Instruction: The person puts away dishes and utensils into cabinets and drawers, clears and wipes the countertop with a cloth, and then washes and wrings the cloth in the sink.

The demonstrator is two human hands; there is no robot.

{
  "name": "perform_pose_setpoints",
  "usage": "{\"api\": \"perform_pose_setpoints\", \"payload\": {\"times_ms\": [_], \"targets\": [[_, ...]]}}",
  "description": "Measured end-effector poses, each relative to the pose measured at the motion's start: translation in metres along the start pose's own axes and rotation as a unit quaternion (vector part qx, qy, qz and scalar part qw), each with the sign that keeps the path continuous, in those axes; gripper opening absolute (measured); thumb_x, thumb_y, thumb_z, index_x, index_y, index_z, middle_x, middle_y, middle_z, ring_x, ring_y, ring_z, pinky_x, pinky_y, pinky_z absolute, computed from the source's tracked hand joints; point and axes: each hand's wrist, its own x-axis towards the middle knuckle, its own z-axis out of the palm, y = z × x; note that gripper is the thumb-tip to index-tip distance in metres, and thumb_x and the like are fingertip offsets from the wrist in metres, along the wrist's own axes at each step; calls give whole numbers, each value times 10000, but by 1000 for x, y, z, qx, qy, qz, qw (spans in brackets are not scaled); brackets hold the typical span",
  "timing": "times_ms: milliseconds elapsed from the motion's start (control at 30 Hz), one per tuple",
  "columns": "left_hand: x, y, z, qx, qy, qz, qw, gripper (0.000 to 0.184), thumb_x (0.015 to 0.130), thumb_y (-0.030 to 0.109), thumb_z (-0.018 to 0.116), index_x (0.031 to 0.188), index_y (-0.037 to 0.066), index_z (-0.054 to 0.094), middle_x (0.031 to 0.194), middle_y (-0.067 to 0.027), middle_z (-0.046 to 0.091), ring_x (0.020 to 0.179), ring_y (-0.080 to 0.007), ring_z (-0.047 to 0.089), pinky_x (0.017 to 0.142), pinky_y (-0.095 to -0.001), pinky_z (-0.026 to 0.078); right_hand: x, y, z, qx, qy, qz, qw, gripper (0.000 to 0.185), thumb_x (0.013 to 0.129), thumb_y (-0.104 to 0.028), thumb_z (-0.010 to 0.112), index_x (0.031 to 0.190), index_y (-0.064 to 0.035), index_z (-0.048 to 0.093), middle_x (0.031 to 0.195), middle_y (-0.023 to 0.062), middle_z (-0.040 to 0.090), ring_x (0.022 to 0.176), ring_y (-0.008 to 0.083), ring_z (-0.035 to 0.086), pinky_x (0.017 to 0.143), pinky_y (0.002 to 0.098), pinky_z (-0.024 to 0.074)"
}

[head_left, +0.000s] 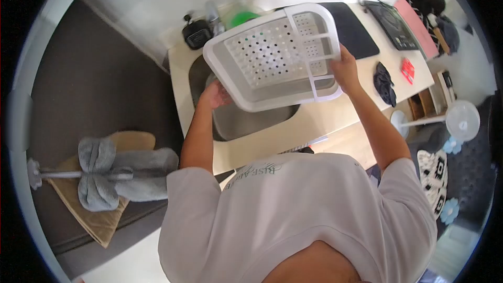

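A white plastic dish rack (262, 55) with a perforated base and divided compartments along its right side is held tilted above the sink (246, 123). My right hand (346, 71) grips its right edge, fingers closed around the rim. At the lower left corner, my left hand (216, 94) supports the rack, its fingers partly hidden beneath the rim. The rack covers much of the sink basin. Behind it, a faucet (212, 13) and something green (243, 18) show at the wall.
A black square container (197, 33) stands left of the faucet. On the counter (335, 118) lie a black mat (359, 34), a dark cloth (384, 84) and a red packet (407, 71). An induction cooktop (390, 25) is at the right. A grey plush-covered stand (126, 175) is at left.
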Motion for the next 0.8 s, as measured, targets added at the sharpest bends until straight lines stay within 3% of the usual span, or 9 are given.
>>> {"api": "perform_pose_setpoints", "payload": {"times_ms": [167, 200, 300, 433, 467, 567, 667, 767, 800], "targets": [[-34, 20, 77, 2, -13, 68, 998, 651, 865, 684, 309, 1237, 187, 506, 1094, -67, 603, 988, -213, 569, 816, -461, 424, 69, 40, -72, 58, -48, 136, 988, 509, 617, 87, 510, 1110, -18, 582, 921, 93, 608, 843, 215, 575, 828, 302, 461], [-50, 28, 108, 36, -15, 82, 996, 800, 831, 749, 244, 1306, 135, 437, 1126, -119, 592, 1033, -236, 558, 851, -471, 413, 90, 51, -90, 82, -58, 163, 982, 488, 604, 89, 509, 1074, -14, 586, 903, 92, 594, 837, 228, 568, 827, 319, 467], [-50, 37, 167, 153, -34, 112, 981, 816, 817, 716, 385, 1306, 63, 382, 1168, -121, 569, 1044, -260, 576, 832, -476, 432, 128, 46, -121, 137, -65, 258, 954, 406, 575, 93, 504, 961, -6, 580, 874, 99, 549, 838, 269, 544, 828, 380, 482], [2, 56, 230, 191, 21, 172, 966, 563, 866, 412, 497, 1240, 4, 393, 1070, -146, 602, 788, -247, 659, 652, -372, 514, 216, 80, -154, 101, -113, 302, 941, 335, 546, 90, 503, 865, 2, 557, 916, 129, 516, 886, 322, 523, 822, 461, 490], [21, 60, 240, 185, 37, 177, 966, 501, 863, 331, 497, 1222, -4, 399, 1037, -151, 611, 727, -240, 664, 605, -347, 519, 238, 91, -160, 43, -101, 290, 951, 346, 551, 72, 516, 885, 9, 579, 874, 137, 550, 845, 314, 545, 807, 418, 498], [58, 71, 269, 148, 94, 214, 961, 391, 850, 200, 462, 1161, -34, 433, 932, -167, 629, 639, -238, 666, 534, -325, 526, 290, 140, -180, -97, -196, 62, 974, 361, 583, 29, 515, 932, 11, 607, 839, 124, 595, 783, 282, 564, 810, 350, 492], [83, 77, 293, 131, 125, 246, 952, 347, 839, 166, 440, 1095, -66, 473, 859, -173, 638, 626, -247, 667, 521, -331, 530, 316, 146, -159, -149, -84, 74, 982, 387, 659, -74, 558, 1033, 4, 616, 887, 144, 653, 811, 290, 615, 837, 328, 482], [99, 81, 307, 130, 153, 238, 950, 367, 856, 170, 433, 1108, -95, 466, 899, -198, 628, 670, -266, 674, 535, -326, 538, 336, 147, -147, -421, -52, -2, 906, 412, 712, -185, 589, 1082, -5, 610, 1024, 178, 648, 945, 325, 624, 881, 368, 467], [104, 81, 310, 129, 163, 228, 951, 381, 866, 173, 430, 1125, -104, 455, 928, -210, 622, 692, -274, 678, 543, -322, 541, 339, 151, -148, -426, -81, -3, 901, 504, 737, -247, 598, 1179, -9, 556, 1096, 220, 611, 1042, 351, 582, 897, 400, 455]]}}
